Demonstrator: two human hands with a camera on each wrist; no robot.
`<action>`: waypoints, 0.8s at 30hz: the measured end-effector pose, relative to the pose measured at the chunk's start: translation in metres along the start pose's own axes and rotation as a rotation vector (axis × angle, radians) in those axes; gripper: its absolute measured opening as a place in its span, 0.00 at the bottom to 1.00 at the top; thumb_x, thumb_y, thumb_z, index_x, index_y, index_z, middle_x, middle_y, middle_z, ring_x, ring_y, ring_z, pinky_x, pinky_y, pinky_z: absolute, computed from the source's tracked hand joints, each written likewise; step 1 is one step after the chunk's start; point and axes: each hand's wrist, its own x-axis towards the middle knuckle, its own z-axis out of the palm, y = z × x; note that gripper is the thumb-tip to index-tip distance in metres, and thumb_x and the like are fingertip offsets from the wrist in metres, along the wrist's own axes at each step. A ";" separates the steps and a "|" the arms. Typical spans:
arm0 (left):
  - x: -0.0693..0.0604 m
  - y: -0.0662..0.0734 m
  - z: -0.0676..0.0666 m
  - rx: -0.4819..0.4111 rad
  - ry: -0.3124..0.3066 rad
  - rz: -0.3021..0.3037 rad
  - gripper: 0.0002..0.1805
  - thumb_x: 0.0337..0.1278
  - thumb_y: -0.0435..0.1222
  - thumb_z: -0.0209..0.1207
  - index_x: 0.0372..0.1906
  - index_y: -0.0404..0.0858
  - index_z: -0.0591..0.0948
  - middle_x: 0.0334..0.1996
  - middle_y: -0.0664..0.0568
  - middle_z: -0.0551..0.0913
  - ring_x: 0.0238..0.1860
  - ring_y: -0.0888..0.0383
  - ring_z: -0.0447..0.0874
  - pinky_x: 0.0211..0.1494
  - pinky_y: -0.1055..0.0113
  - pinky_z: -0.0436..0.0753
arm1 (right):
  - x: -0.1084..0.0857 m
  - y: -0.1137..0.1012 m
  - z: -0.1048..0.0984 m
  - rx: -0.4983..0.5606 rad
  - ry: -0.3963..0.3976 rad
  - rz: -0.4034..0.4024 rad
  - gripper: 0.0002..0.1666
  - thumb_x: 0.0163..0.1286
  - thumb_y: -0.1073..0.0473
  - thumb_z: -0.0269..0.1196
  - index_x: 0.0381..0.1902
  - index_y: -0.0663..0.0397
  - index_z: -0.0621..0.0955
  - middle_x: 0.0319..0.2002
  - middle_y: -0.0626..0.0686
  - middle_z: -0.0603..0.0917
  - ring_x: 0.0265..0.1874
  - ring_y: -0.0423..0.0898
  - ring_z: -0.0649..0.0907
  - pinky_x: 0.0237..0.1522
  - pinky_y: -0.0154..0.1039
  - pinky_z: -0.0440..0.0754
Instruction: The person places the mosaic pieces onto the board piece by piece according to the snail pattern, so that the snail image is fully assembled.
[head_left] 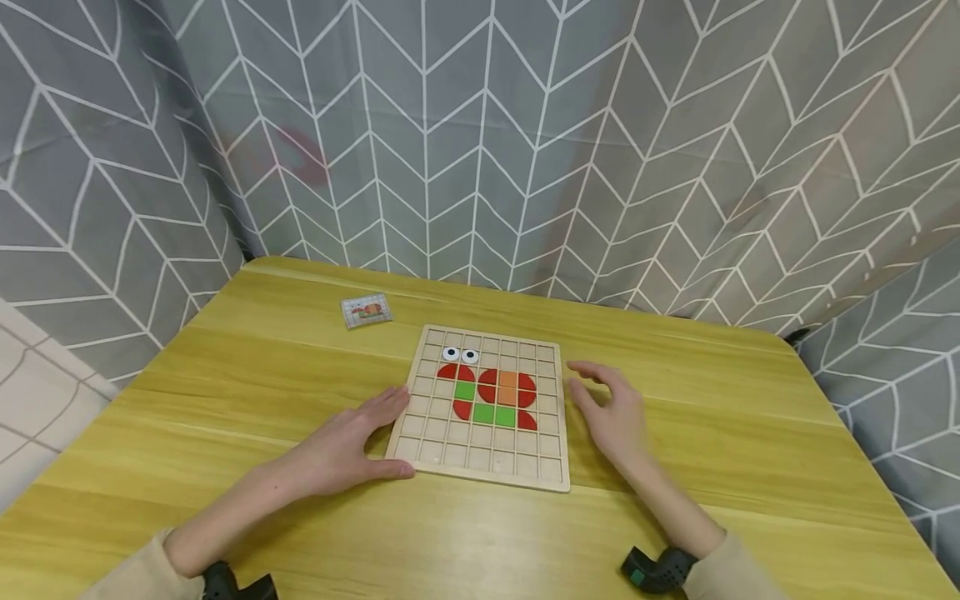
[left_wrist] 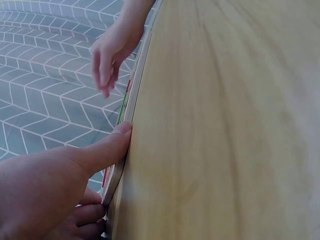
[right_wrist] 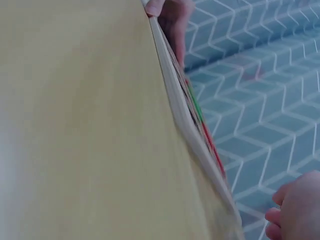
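Note:
A square wooden grid board (head_left: 435, 450) lies on the table, its thin side facing the wrist cameras. Set in its cells are two round eye pieces (head_left: 451, 353), several red rounded pieces (head_left: 528, 421), several green squares (head_left: 483, 412) and orange squares (head_left: 507, 382), together shaped like a snail. My left hand (head_left: 337, 446) touches the board's near left corner, fingers along the left edge and thumb at the front edge. Beside the right edge, my right hand (head_left: 611, 408) stays apart from the board, fingers loosely bent, with nothing held.
A small picture card (head_left: 367, 311) with a similar coloured snail lies behind the board to the left. The yellow wood-grain table (head_left: 750, 433) reaches back to a grey patterned curtain (head_left: 480, 150). Each wrist wears a black device (head_left: 660, 569).

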 end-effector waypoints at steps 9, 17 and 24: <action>-0.002 -0.003 0.001 0.007 -0.006 -0.009 0.56 0.49 0.62 0.68 0.76 0.35 0.63 0.77 0.41 0.59 0.76 0.39 0.58 0.72 0.39 0.65 | -0.025 0.034 -0.035 -0.056 0.033 0.110 0.17 0.75 0.48 0.60 0.55 0.46 0.85 0.50 0.48 0.86 0.49 0.33 0.79 0.55 0.29 0.72; -0.005 -0.008 0.002 0.007 -0.006 -0.022 0.55 0.48 0.63 0.68 0.76 0.37 0.63 0.77 0.42 0.59 0.75 0.39 0.59 0.71 0.39 0.66 | -0.023 0.033 -0.033 -0.105 0.034 0.105 0.18 0.75 0.44 0.59 0.54 0.43 0.85 0.50 0.45 0.86 0.49 0.34 0.80 0.54 0.29 0.71; -0.005 -0.008 0.004 0.001 -0.007 -0.020 0.55 0.48 0.64 0.67 0.76 0.37 0.64 0.77 0.42 0.60 0.75 0.39 0.59 0.71 0.38 0.66 | -0.023 0.035 -0.033 -0.123 0.032 0.109 0.17 0.75 0.45 0.59 0.54 0.43 0.85 0.51 0.46 0.86 0.51 0.41 0.81 0.55 0.31 0.72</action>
